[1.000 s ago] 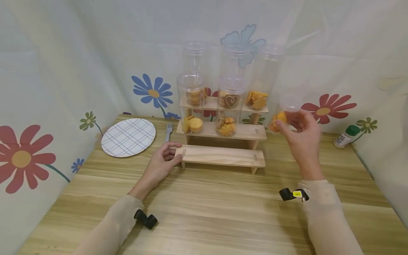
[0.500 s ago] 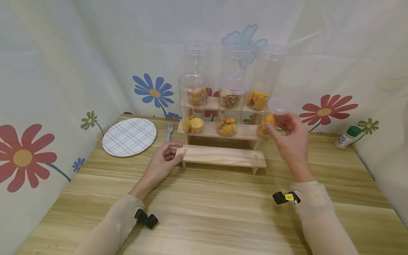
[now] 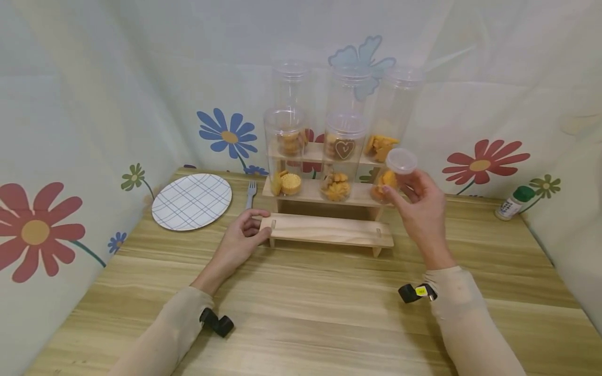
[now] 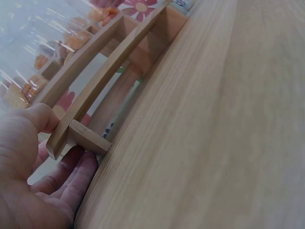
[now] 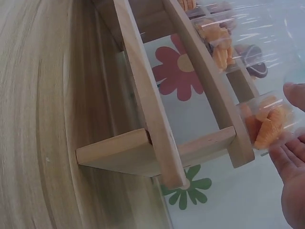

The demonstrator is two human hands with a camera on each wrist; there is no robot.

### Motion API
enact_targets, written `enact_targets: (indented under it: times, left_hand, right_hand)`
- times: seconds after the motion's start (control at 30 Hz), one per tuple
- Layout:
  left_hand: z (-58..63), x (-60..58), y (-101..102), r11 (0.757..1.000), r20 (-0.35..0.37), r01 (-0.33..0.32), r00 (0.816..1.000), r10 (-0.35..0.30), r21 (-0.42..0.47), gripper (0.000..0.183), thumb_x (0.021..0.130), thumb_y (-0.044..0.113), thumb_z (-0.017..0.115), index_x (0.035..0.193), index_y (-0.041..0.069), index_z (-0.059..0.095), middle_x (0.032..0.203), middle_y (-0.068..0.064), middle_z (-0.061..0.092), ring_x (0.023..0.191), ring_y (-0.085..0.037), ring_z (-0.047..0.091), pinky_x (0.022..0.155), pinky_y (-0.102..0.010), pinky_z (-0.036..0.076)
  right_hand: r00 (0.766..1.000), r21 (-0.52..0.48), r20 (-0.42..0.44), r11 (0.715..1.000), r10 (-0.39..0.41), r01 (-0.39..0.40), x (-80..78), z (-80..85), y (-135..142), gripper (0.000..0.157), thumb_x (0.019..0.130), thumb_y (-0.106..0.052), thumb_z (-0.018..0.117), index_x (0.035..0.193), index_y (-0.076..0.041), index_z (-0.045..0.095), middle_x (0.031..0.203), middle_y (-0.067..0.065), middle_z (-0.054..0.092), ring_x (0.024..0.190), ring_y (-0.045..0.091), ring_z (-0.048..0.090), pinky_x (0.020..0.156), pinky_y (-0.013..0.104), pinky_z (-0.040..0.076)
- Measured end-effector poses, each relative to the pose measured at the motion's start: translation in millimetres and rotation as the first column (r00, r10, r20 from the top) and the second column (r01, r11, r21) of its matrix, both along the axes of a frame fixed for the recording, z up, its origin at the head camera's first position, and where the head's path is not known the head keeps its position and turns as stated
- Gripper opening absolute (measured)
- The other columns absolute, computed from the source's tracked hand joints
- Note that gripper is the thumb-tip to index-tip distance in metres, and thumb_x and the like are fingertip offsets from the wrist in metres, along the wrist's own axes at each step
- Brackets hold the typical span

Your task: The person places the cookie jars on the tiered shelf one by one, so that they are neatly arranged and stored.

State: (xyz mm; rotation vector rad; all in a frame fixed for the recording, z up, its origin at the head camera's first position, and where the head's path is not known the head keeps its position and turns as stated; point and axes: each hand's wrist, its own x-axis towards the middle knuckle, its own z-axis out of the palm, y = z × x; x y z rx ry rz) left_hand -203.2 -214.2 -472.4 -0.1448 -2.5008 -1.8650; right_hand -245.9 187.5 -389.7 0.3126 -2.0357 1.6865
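A three-tier wooden display shelf (image 3: pixel 329 231) stands on the table. Its lowest step's left end is pinched by my left hand (image 3: pixel 241 234), thumb above and fingers around the end, as the left wrist view confirms. My right hand (image 3: pixel 422 209) holds a clear lidded jar (image 3: pixel 401 162) with orange snacks inside. In the right wrist view this jar's base (image 5: pixel 248 114) meets the right end of the middle step (image 5: pixel 214 86). On that step's left and centre stand a jar of round cookies (image 3: pixel 284 151) and a jar of flower-shaped cookies (image 3: pixel 345 162). Several taller-looking jars line the top step.
To the left lie a white checked plate (image 3: pixel 192 202) and a grey fork (image 3: pixel 251 194). A green-capped shaker bottle (image 3: pixel 514 202) leans or stands at the right edge. A flowered curtain (image 3: pixel 475 115) hangs close behind the shelf.
My right hand has carried the jar leftward and slightly down, from beside the shelf to the middle step's right end. My left hand keeps its grip on the lowest step.
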Motion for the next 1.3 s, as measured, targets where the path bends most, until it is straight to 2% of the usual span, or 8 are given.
enact_targets:
  times: [0.2, 0.43, 0.7, 1.03, 1.3]
  left_hand:
    - [0.2, -1.0, 0, 1.000, -0.010, 0.005, 1.000, -0.004, 0.008, 0.040, 0.106, 0.020, 0.079, 0.143, 0.013, 0.066, 0.119, -0.016, 0.078, 0.103, -0.022, 0.075, 0.080, -0.026, 0.055]
    - [1.1, -2.7, 0, 1.000, -0.022, 0.008, 1.000, -0.008, 0.010, 0.039, 0.106, 0.018, 0.078, 0.143, 0.012, 0.065, 0.118, -0.017, 0.077, 0.101, -0.022, 0.075, 0.079, -0.025, 0.055]
    - [2.1, -3.1, 0, 1.000, -0.017, 0.002, 1.000, -0.002, 0.006, 0.040, 0.106, 0.016, 0.077, 0.144, 0.012, 0.065, 0.119, -0.016, 0.077, 0.102, -0.019, 0.075, 0.080, -0.025, 0.055]
    - [4.3, -2.4, 2, 1.000, -0.010, 0.002, 1.000, -0.002, 0.008, 0.039, 0.106, 0.017, 0.077, 0.143, 0.013, 0.066, 0.118, -0.016, 0.077, 0.103, -0.023, 0.075, 0.080, -0.026, 0.055]
    - [-1.4, -1.1, 0, 1.000, -0.006, 0.002, 1.000, -0.002, 0.002, 0.039, 0.106, 0.019, 0.078, 0.143, 0.014, 0.066, 0.119, -0.017, 0.077, 0.106, -0.024, 0.074, 0.086, -0.026, 0.056]
  right_hand:
    - [0.999, -0.001, -0.009, 0.999, 0.032, -0.032, -4.2, -3.4, -1, 0.050, 0.096, 0.001, 0.086, 0.142, 0.005, 0.065, 0.134, 0.018, 0.072, 0.125, 0.014, 0.070, 0.111, 0.028, 0.054]
    - [0.999, 0.035, 0.015, 0.999, 0.037, -0.037, -4.6, -5.1, 1, 0.053, 0.096, -0.002, 0.087, 0.144, 0.002, 0.065, 0.137, 0.015, 0.072, 0.126, 0.017, 0.070, 0.111, 0.028, 0.054]
    - [0.998, 0.128, 0.056, 0.992, -0.024, 0.016, -4.5, -5.0, 1, 0.057, 0.095, -0.008, 0.090, 0.144, 0.002, 0.065, 0.136, 0.016, 0.073, 0.129, 0.028, 0.070, 0.107, 0.031, 0.057]
    - [0.997, 0.155, 0.036, 0.986, -0.068, 0.061, -4.2, -7.0, 0, 0.049, 0.093, -0.010, 0.092, 0.135, 0.004, 0.071, 0.128, 0.018, 0.077, 0.118, 0.030, 0.075, 0.094, 0.020, 0.059]
    - [0.995, 0.165, 0.050, 0.983, -0.090, 0.080, -3.6, -11.1, -3, 0.049, 0.092, -0.015, 0.094, 0.132, 0.004, 0.073, 0.125, 0.019, 0.079, 0.114, 0.031, 0.078, 0.095, 0.027, 0.061]
